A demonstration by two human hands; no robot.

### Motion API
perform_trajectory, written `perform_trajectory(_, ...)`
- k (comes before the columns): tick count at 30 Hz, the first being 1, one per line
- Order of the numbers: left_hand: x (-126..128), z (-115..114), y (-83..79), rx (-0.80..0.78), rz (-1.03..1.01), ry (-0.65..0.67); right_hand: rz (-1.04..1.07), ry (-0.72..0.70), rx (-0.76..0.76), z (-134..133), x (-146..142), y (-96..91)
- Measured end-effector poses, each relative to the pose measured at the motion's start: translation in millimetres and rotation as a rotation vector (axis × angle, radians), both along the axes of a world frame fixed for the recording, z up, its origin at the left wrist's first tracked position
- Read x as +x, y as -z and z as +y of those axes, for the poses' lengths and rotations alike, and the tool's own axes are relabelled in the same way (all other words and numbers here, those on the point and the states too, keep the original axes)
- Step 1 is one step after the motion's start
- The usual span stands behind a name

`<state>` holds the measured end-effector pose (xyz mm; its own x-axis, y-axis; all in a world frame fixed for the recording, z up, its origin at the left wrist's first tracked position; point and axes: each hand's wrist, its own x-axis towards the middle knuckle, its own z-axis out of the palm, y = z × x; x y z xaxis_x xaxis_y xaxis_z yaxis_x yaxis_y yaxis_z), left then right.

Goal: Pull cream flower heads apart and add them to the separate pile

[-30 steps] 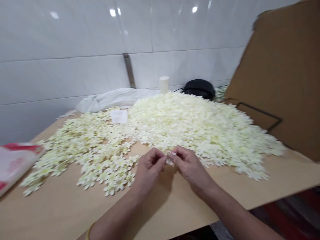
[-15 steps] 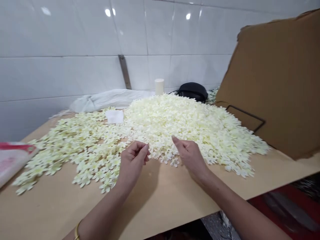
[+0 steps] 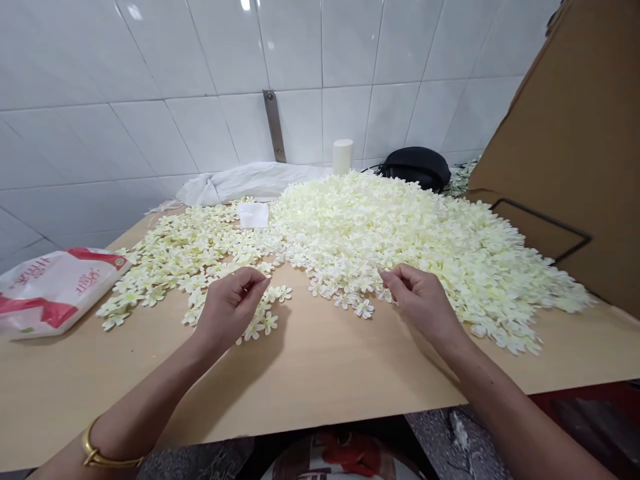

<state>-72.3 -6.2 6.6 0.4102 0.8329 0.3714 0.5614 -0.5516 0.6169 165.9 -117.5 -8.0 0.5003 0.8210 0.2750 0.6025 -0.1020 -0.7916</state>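
Note:
A big heap of cream-white fabric flowers (image 3: 400, 227) covers the right half of the wooden tabletop (image 3: 310, 373). A thinner scatter of the same flowers (image 3: 190, 253) spreads to the left. My left hand (image 3: 230, 310) hovers over the near edge of the scatter, fingers curled in against the thumb; what they pinch, if anything, is hidden. My right hand (image 3: 425, 300) is at the heap's near edge, thumb and forefinger pressed together just above loose flowers (image 3: 363, 308). I cannot make out what it holds. A gold bangle (image 3: 100, 457) is on my left wrist.
A red-and-white plastic bag (image 3: 55, 287) lies at the table's left. A large cardboard sheet (image 3: 575, 147) leans at the right. By the tiled wall are a white cloth (image 3: 250, 181), a small white cylinder (image 3: 343, 157), a black case (image 3: 415, 167) and a white paper square (image 3: 253, 215).
My hands were together in front of me a second ago. They have moved apart, the left over the scattered flowers, the right to the heap's edge. The camera has shifted.

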Motion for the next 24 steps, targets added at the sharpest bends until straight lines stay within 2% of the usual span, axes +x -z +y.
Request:
perform_trajectory(3, -0.4, 0.7, 5.2, 0.146, 0.161, 0.032, -0.16, -0.06, -0.067, -10.7, -6.7, 6.9)
perform_trajectory(7, 5.3, -0.7, 10.6, 0.23, 0.262, 0.074, -0.384, -0.138, -0.106, -15.2, -15.8, 25.9)
perform_trajectory(10, 15.7, -9.9, 13.3, 0.231, 0.256, 0.144, -0.39, -0.149, -0.084, -14.9, -17.7, 31.3)
perform_trajectory(12, 27.5, -19.0, 14.4, 0.193, 0.233, 0.217, -0.297, -0.13, -0.06, -15.1, -16.3, 27.4)
perform_trajectory(15, 53.0, -31.6, 15.3, 0.073, 0.153, 0.334, -0.051, -0.105, -0.049, -15.6, -12.2, 18.3)
perform_trajectory(20, 100.1, -39.9, 17.2, -0.214, -0.108, 0.466, 0.486, -0.21, -0.047, -12.3, -5.8, 18.1)
perform_trajectory(22, 113.2, -40.4, 18.1, -0.363, -0.157, 0.478, 0.557, -0.225, -0.039, -10.8, -4.9, 20.1)
perform_trajectory(24, 120.1, -40.0, 18.3, -0.464, -0.205, 0.465, 0.489, -0.197, -0.039, -11.5, -5.2, 19.7)
